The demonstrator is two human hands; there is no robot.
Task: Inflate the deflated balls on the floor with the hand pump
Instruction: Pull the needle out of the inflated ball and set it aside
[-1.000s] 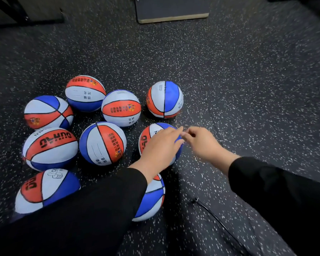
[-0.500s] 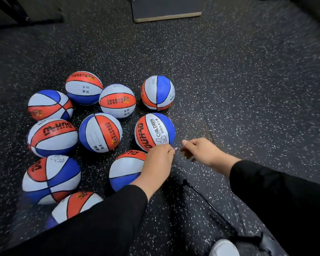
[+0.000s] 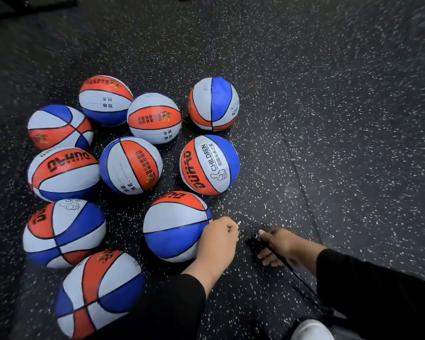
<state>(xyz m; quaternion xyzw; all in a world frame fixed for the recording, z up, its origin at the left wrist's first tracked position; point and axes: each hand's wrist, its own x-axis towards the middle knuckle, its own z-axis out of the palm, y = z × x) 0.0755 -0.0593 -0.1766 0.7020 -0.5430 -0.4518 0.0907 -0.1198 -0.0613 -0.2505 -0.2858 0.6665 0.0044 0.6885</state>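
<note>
Hands (image 3: 219,239) drawn back, pump hose (image 3: 284,260) now gripped, balls (image 3: 209,165) crowding left

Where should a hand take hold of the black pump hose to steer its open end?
Just behind the open tip of the hose, coming from the right, as the right hand does. The hose is thin and trails back toward the person, so a pinch near the tip likely controls it best. The left hand pinches a small metal piece.
</note>
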